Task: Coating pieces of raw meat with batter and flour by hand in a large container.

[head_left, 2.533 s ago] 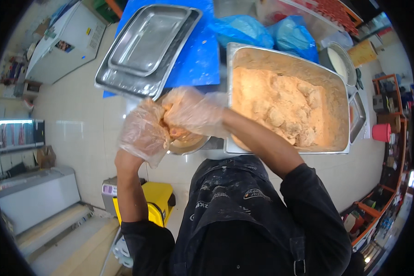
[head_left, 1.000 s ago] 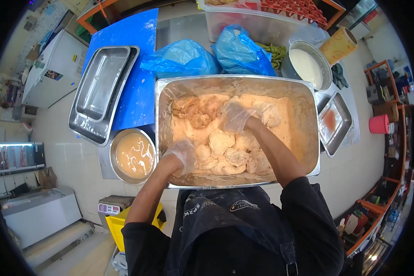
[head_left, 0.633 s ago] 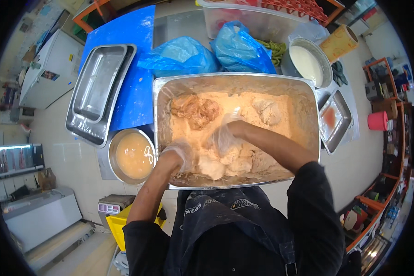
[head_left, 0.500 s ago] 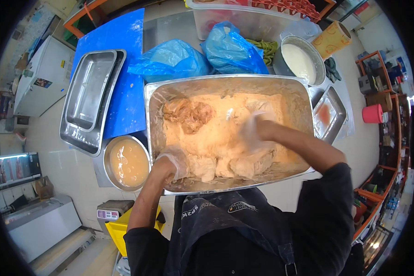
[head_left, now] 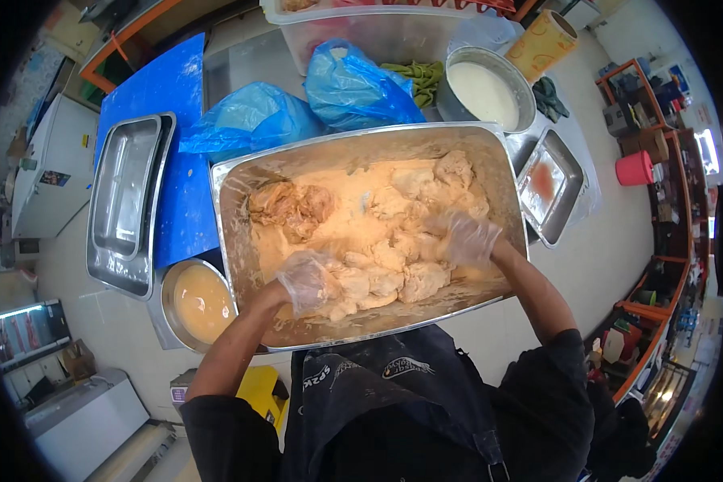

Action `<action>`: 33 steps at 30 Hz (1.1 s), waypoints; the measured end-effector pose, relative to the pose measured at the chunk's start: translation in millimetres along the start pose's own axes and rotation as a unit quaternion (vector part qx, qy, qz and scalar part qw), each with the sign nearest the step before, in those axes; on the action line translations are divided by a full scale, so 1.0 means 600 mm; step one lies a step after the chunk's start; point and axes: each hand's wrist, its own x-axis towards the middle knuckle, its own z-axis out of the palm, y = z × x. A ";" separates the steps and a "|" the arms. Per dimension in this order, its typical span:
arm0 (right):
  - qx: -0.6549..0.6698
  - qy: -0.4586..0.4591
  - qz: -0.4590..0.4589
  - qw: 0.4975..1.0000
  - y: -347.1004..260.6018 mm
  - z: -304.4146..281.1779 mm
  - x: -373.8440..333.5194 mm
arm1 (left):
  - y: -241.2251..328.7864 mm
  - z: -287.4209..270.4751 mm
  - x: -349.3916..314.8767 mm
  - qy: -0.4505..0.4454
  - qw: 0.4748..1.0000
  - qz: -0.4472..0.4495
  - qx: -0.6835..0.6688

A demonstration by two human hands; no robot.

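Observation:
A deep metal pan [head_left: 225, 233] holds orange-tinted flour [head_left: 349, 217] and several flour-coated pieces of meat, which look like chicken [head_left: 426, 281]. At the pan's far left lies a darker, wet clump of meat [head_left: 293, 207] with little flour on it. Both hands wear clear plastic gloves. Inside the near left of the pan, my left hand [head_left: 307, 281] rests against coated pieces, its fingertips hidden among them. My right hand [head_left: 467, 237] is at the pan's right side, fingers stretched over coated pieces and slightly blurred.
Left of the pan are a bowl of tan liquid [head_left: 201, 301] and nested metal trays [head_left: 124, 193] on a blue board [head_left: 186, 213]. Blue plastic bags [head_left: 361, 88], a pot of white batter [head_left: 484, 90] and a clear bin [head_left: 297, 40] stand behind. A small metal tray [head_left: 569, 181] sits right.
My right hand has moved from over the middle of the pan toward its right side. My left hand has shifted slightly inward. More coated pieces show, and the whole view has shifted.

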 end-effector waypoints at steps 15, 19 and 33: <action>-0.056 0.306 -0.092 0.946 0.065 0.103 0.051 | 0.004 0.027 0.079 -0.082 0.707 0.101 0.695; -0.068 0.241 0.041 0.967 0.047 0.021 0.034 | -0.009 0.034 0.082 -0.032 0.978 0.093 0.186; 0.256 0.099 -0.094 0.957 0.087 -0.013 -0.021 | 0.091 0.067 -0.004 0.066 0.886 0.125 0.442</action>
